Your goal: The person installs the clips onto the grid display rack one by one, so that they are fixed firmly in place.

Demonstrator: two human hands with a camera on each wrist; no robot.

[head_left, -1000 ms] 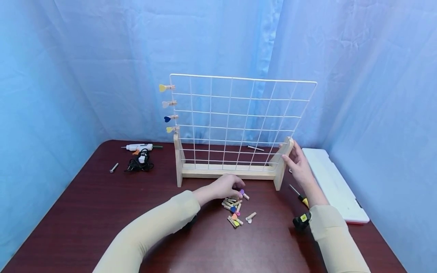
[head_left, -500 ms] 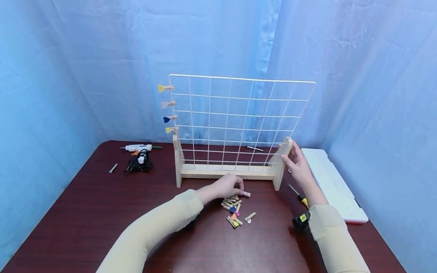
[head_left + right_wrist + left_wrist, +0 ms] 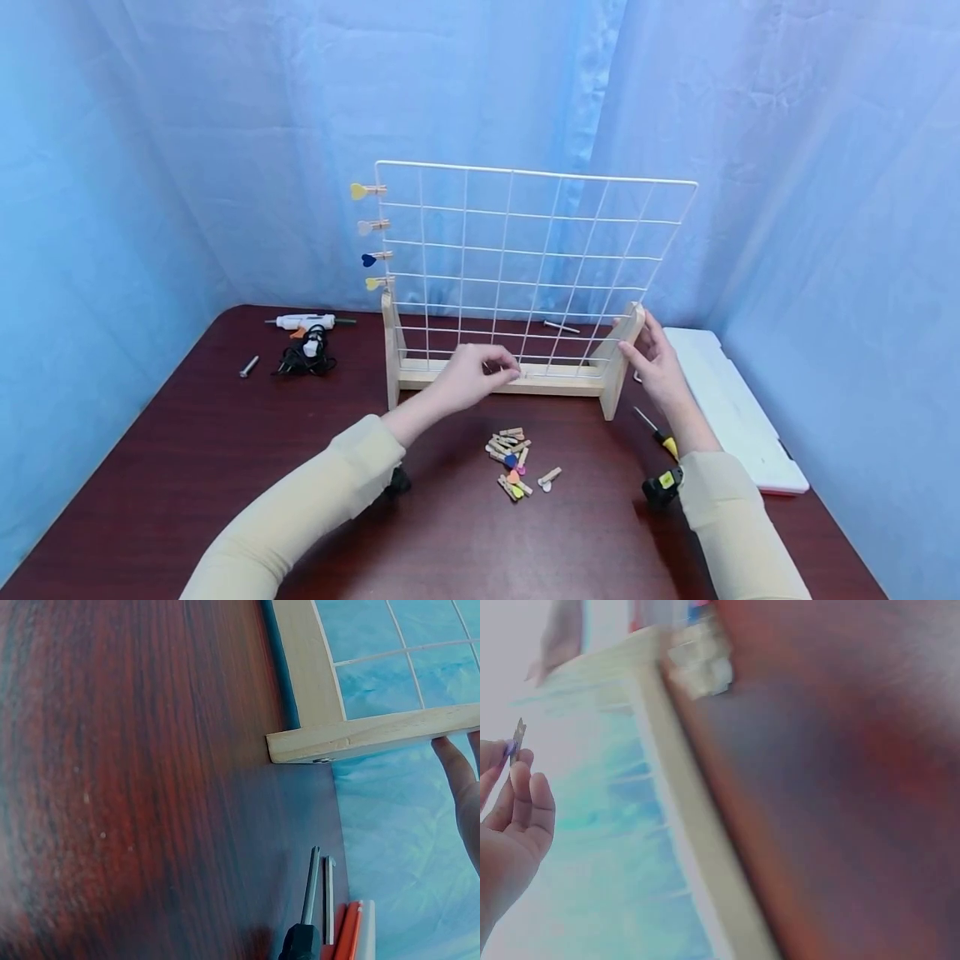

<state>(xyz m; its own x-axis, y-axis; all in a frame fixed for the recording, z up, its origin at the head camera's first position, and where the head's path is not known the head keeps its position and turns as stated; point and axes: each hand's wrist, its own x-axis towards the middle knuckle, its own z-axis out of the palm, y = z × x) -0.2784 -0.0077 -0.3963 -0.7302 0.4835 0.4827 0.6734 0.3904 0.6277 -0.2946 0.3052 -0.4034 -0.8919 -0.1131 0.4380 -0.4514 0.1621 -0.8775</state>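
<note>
My left hand pinches a small wooden clothespin with a purple heart on it. In the head view that hand is raised in front of the stand's lower bar. The wooden stand holds a white wire grid upright. Down the grid's left edge are clipped several heart clothespins, among them a yellow one at the top and a navy one lower down. My right hand grips the stand's right side post, thumb in front. A loose pile of clothespins lies before the stand.
Left of the stand lie a white pen-shaped tool, a bundled black cable and a bolt. Another bolt is behind the grid. A screwdriver and a long white case sit at the right.
My left hand has picked the purple-heart clothespin off the pile's far edge and lifted it up and left to the grid's lower bar. My right hand stays on the post.
</note>
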